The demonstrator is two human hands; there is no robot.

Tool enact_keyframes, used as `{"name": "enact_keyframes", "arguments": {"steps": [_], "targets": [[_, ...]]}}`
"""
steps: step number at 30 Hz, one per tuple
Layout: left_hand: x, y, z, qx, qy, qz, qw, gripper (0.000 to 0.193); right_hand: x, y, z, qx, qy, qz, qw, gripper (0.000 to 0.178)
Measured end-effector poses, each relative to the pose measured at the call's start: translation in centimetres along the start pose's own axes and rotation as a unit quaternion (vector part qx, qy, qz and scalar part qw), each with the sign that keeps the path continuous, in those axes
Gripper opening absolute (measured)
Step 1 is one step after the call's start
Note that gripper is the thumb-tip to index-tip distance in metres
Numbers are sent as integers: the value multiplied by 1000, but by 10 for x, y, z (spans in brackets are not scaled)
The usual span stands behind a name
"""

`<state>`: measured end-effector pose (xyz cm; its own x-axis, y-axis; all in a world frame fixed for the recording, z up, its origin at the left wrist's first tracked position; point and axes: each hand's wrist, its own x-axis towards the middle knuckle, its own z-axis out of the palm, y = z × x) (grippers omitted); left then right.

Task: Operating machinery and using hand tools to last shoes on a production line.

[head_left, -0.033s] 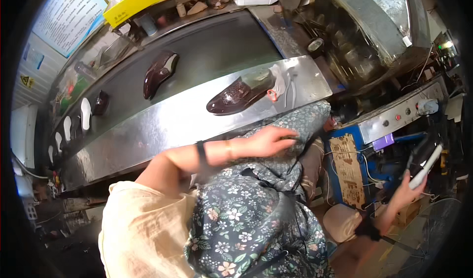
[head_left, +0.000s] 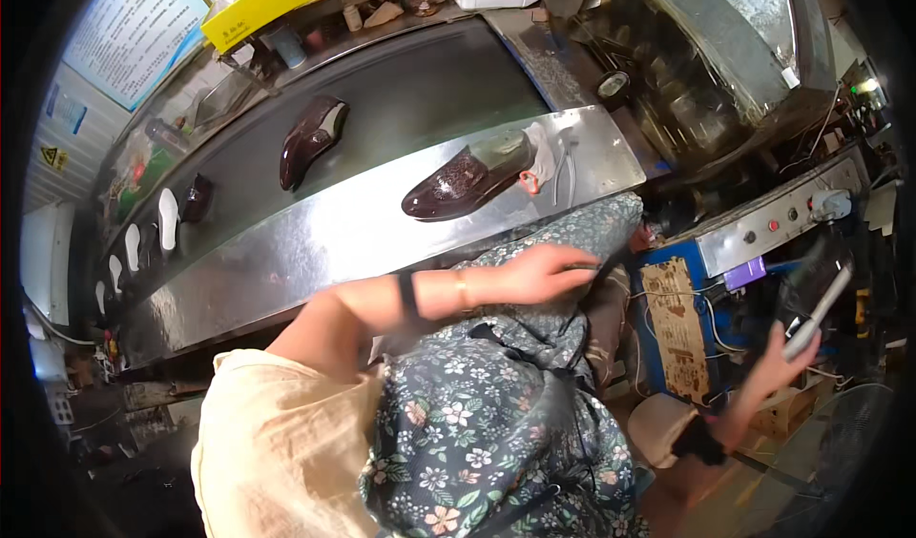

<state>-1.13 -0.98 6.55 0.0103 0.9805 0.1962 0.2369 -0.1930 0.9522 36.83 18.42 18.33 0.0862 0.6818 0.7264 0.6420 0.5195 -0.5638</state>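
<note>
My right hand [head_left: 778, 362], out at the far right, grips a dark glossy shoe [head_left: 811, 295] with a pale sole edge; motion smears the shoe somewhat. In front of my patterned apron hovers my left hand [head_left: 549, 273]. Its fingers are stretched out and a little apart, and I see nothing clearly held in them. A dark brown shoe [head_left: 448, 190] with a textured upper lies on the metal ledge beyond my left hand, toe to the left. Beside its heel are a crumpled whitish cloth or bag [head_left: 542, 161] and a thin grey strip [head_left: 563, 180].
A dark conveyor belt [head_left: 420, 80] runs behind the metal ledge [head_left: 315, 242]. Another brown shoe [head_left: 307, 142] and several white insole-shaped pieces [head_left: 168, 218] lie on it. A control panel [head_left: 782, 216] with buttons stands at right, above a blue frame [head_left: 682, 261]. A yellow box [head_left: 262, 9] sits at back left.
My right hand, still gripping the dark shoe, has shifted slightly left. My left hand has moved a little to the right. The shoes on the ledge and belt look nearly unchanged.
</note>
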Motion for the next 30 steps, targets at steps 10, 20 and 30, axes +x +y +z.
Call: {"name": "enact_keyframes", "arguments": {"steps": [10,20,30], "targets": [[49,64,-41,-145,66,-152,976,45,-110,-140,92,593,-420,324,606,104],[-14,6,-83,258,248,-39,933,61,-158,-104,76,540,-370,586,478,63],[14,-50,-164,144,285,-275,907,55,-53,-95,347,261,-333,101,900,63]]}}
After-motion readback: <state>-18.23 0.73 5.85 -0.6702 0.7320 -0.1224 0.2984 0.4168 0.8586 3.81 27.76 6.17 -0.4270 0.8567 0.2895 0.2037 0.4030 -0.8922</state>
